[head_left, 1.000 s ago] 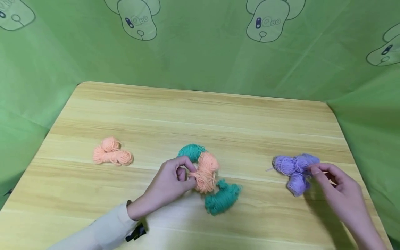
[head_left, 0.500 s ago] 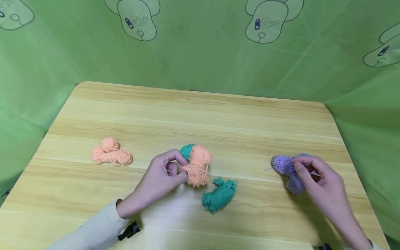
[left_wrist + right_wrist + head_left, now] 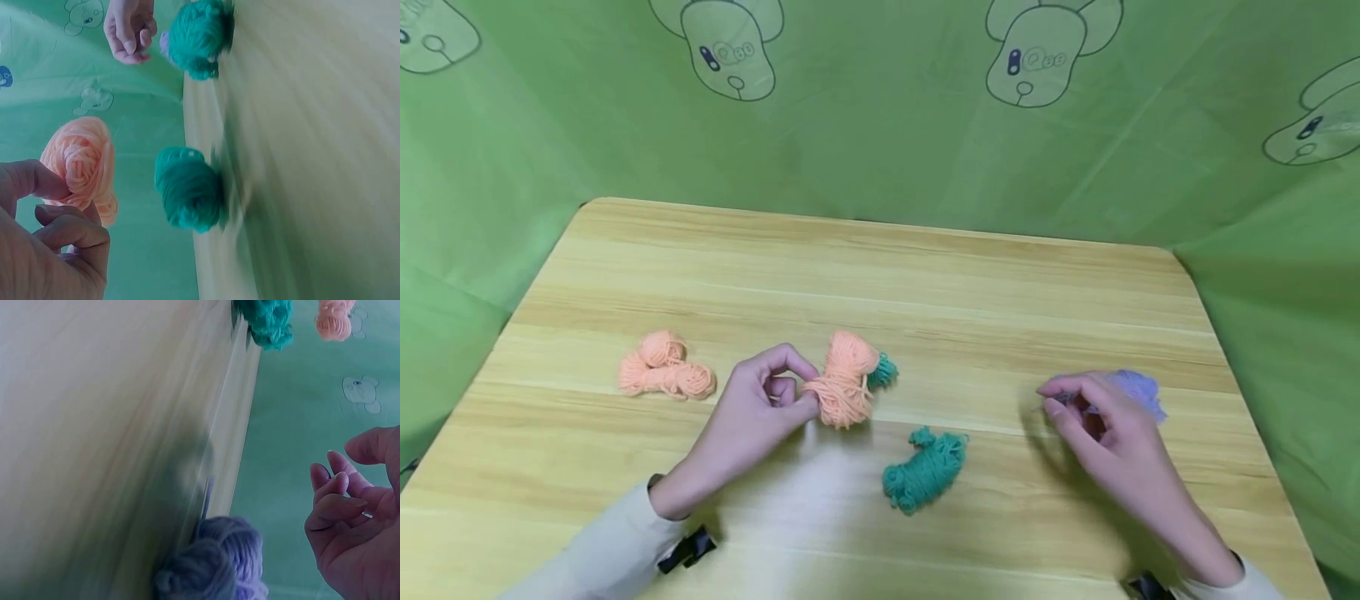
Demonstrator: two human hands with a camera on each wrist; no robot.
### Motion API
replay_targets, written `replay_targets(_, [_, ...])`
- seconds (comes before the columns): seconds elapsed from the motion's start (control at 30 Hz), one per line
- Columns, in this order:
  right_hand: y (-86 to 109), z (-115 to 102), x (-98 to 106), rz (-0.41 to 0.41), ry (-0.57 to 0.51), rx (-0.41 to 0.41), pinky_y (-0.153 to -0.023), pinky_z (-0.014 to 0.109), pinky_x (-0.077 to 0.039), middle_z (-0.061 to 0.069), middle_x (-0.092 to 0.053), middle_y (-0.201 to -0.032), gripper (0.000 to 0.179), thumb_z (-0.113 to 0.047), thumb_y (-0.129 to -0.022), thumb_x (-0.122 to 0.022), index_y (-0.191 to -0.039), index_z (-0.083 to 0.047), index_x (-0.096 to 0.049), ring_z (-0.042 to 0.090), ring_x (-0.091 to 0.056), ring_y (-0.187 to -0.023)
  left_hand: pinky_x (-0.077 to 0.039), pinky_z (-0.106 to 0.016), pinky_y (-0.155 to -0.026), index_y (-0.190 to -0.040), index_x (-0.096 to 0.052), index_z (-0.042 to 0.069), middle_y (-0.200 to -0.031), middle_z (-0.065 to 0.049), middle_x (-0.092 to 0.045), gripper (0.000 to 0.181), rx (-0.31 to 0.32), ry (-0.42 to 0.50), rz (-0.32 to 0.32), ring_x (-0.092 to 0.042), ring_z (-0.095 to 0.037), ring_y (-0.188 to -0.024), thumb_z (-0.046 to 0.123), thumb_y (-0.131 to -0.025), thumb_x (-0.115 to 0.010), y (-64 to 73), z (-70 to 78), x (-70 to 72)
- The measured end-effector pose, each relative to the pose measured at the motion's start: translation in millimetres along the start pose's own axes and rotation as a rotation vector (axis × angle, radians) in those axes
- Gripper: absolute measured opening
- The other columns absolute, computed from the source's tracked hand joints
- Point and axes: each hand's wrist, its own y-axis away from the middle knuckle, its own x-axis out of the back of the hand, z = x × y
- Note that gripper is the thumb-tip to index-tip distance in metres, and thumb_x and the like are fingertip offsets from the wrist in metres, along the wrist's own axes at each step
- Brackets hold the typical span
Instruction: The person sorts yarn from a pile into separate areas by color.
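Observation:
My left hand pinches a peach yarn skein between thumb and forefinger. In the left wrist view this peach skein is raised off the wooden table. Behind it in the head view, one teal yarn skein is mostly covered. The other teal skein lies nearer the front. My right hand hovers with loosely bent fingers and holds nothing. Beneath and beyond it are purple yarn skeins, largely hidden by the hand; the right wrist view shows the purple yarn resting on the table.
Several peach skeins lie in a cluster on the left of the wooden table. A green curtain with printed cartoon heads surrounds the table's back and sides.
My left hand has lifted the peach skein and carried it left and slightly back, off the teal yarn. My right hand has moved left from the purple skeins' right side to over them.

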Motion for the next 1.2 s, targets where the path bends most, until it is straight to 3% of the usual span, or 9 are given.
replay_targets(0.4, [-1.4, -11.2, -13.7, -0.086, 0.003, 0.062, -0.056, 0.022, -0.043, -0.011, -0.058, -0.089, 0.036, 0.006, -0.091, -0.082, -0.119, -0.015, -0.075, 0.008, -0.049, -0.069, -0.037, -0.022, -0.051, -0.104, -0.068, -0.002, -0.064, -0.002, -0.046, 0.020, 0.009, 0.007, 0.078, -0.042, -0.012, -0.056, -0.011, -0.086, -0.072, -3.3, -0.7, 22.3])
replay_targets(0.67, [-0.2, -16.3, -24.8, -0.220, -0.061, 0.148, -0.061, 0.027, -0.048, -0.008, -0.067, -0.127, 0.043, -0.002, -0.091, -0.086, -0.128, -0.019, -0.073, 0.013, -0.055, -0.082, -0.038, -0.023, -0.049, -0.108, -0.066, -0.002, -0.066, -0.001, -0.047, 0.022, 0.046, -0.073, 0.142, -0.043, -0.011, -0.055, -0.010, -0.087, -0.070, 1.5, -5.0, 53.4])
replay_targets(0.77, [-0.8, -19.1, -30.1, -0.259, -0.086, 0.163, -0.062, 0.027, -0.049, -0.010, -0.066, -0.131, 0.045, -0.004, -0.092, -0.086, -0.130, -0.021, -0.072, 0.014, -0.057, -0.086, -0.037, -0.023, -0.047, -0.108, -0.066, -0.002, -0.065, 0.000, -0.047, 0.021, 0.062, -0.116, 0.172, -0.041, -0.010, -0.055, -0.009, -0.089, -0.070, 6.0, -6.8, 66.8])
replay_targets(0.83, [-1.2, -20.9, -32.7, -0.285, -0.097, 0.168, -0.068, 0.027, -0.051, -0.009, -0.066, -0.133, 0.047, -0.004, -0.092, -0.086, -0.132, -0.022, -0.071, 0.014, -0.059, -0.091, -0.037, -0.024, -0.047, -0.108, -0.067, -0.003, -0.066, 0.001, -0.048, 0.019, 0.068, -0.130, 0.189, -0.042, -0.009, -0.055, -0.009, -0.090, -0.071, 8.2, -8.4, 74.4])
replay_targets(0.93, [-1.9, -23.1, -35.9, -0.330, -0.113, 0.178, -0.088, 0.023, -0.054, -0.007, -0.065, -0.136, 0.050, -0.005, -0.092, -0.087, -0.135, -0.023, -0.070, 0.014, -0.063, -0.110, -0.039, -0.023, -0.046, -0.107, -0.067, -0.004, -0.067, 0.002, -0.051, 0.018, 0.066, -0.138, 0.216, -0.044, -0.008, -0.055, -0.008, -0.090, -0.072, 9.2, -11.1, 83.7])
replay_targets(1.03, [-2.5, -24.6, -39.9, -0.376, -0.130, 0.204, -0.108, 0.023, -0.048, -0.006, -0.064, -0.139, 0.053, -0.006, -0.091, -0.088, -0.139, -0.021, -0.069, 0.016, -0.062, -0.126, -0.041, -0.022, -0.045, -0.106, -0.067, -0.004, -0.068, 0.002, -0.054, 0.018, 0.065, -0.138, 0.243, -0.046, -0.007, -0.056, -0.009, -0.090, -0.074, 8.4, -13.3, 91.2])
replay_targets(1.2, [-3.5, -26.8, -46.3, -0.454, -0.152, 0.241, -0.116, 0.024, -0.042, -0.009, -0.062, -0.143, 0.060, -0.009, -0.090, -0.090, -0.144, -0.021, -0.067, 0.016, -0.059, -0.133, -0.043, -0.020, -0.046, -0.105, -0.068, -0.004, -0.071, 0.003, -0.057, 0.018, 0.080, -0.153, 0.278, -0.048, -0.006, -0.057, -0.010, -0.089, -0.072, 6.3, -17.6, 102.3])
